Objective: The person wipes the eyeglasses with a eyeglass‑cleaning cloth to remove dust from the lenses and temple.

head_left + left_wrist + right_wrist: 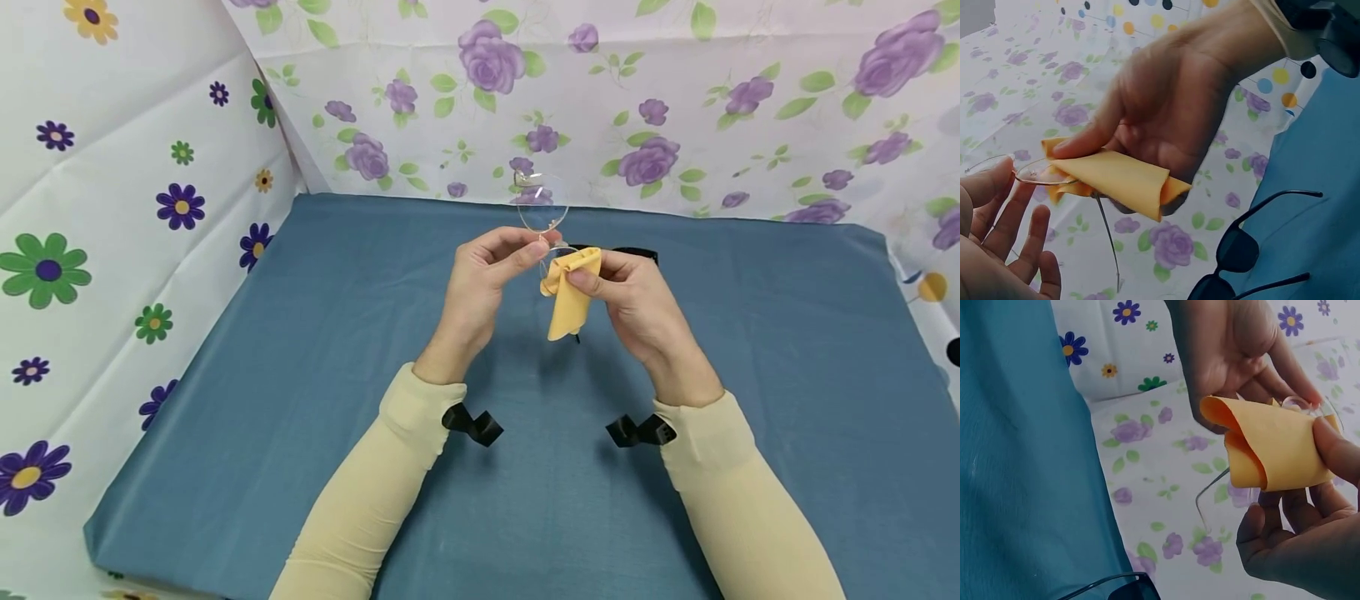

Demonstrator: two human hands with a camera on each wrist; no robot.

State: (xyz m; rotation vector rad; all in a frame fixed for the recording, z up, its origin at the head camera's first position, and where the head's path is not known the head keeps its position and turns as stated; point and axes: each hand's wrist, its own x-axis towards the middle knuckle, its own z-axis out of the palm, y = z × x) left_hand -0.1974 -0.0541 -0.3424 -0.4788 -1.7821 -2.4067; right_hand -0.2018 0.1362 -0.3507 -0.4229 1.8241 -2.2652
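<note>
Thin-rimmed eyeglasses (542,206) with clear round lenses are held up between both hands. My left hand (480,279) pinches them near the bridge with thumb and fingertips. My right hand (641,304) grips a folded yellow cloth (573,292), thumb on top and fingers behind it. The cloth wraps around one lens, covering part of it. In the left wrist view, a thin temple arm (1109,240) hangs down below the cloth (1119,175). From the right wrist view, the cloth (1279,440) hides much of the lens, and its folded edge hangs loosely.
Black sunglasses (1236,250) lie on the blue-covered table (300,400) beyond the hands, mostly hidden by them in the head view. Floral sheets (420,92) stand behind and to the left of the table. Black bands with small mounts (472,423) sit at both cuffs.
</note>
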